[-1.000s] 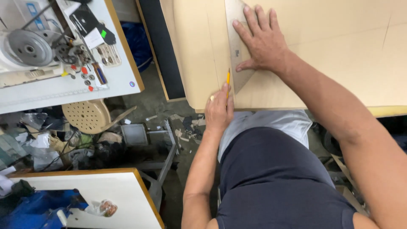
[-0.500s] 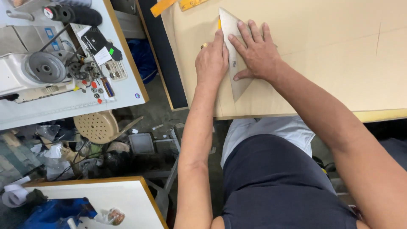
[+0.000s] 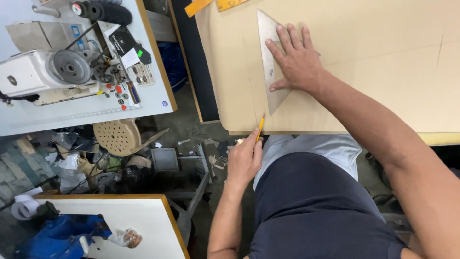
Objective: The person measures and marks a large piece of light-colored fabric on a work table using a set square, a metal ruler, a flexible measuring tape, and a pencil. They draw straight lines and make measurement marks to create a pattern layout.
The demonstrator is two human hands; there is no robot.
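You've got a big sheet of tan pattern paper (image 3: 373,62) covering your desk (image 3: 441,139). Your right hand (image 3: 297,62) lies flat, fingers spread, pressing a clear plastic set square (image 3: 269,52) onto it. Your left hand (image 3: 244,160) is curled around a yellow pencil (image 3: 259,128), tip just at the paper's near edge. White sewing machine (image 3: 43,76) sits off left.

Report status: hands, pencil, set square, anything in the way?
Left hand grips yellow pencil, tip at paper edge. Right hand flat on clear set square over tan paper. Nothing in the way.
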